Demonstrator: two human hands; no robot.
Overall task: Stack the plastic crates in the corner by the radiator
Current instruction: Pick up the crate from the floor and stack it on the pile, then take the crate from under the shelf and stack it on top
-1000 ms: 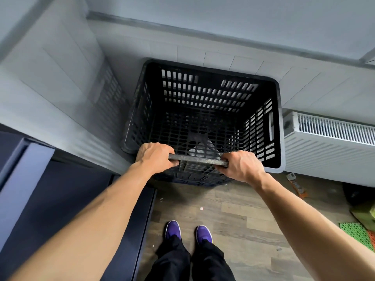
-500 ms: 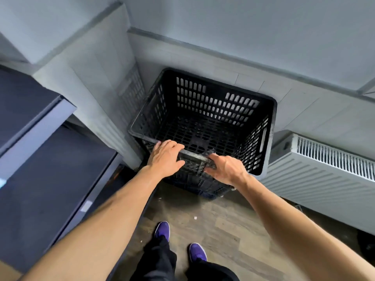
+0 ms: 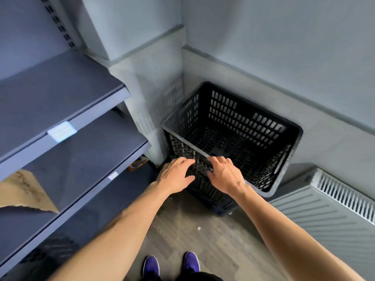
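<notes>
since a second ago both your hands have let go of the near rim and your view has drawn back from the corner. at far left, grey shelves [image 3: 67, 110] stand bare but for a torn piece of cardboard [image 3: 24, 191] on one of the lower boards. your left hand [image 3: 175, 175] hovers just short of the black crate [image 3: 229, 138], fingers loosely spread and holding nothing; your right hand [image 3: 224, 175] does likewise, fingertips at or just off the near rim, and you cannot tell if they touch. the crate sits in the corner, seemingly atop another crate [image 3: 215, 201] whose dark-blue base shows beneath it on the floor [image 3: 203, 240], with the white radiator [image 3: 334, 205] just beside it at right. this crate looks placed; whether more crates wait to be stacked is not visible.
</notes>
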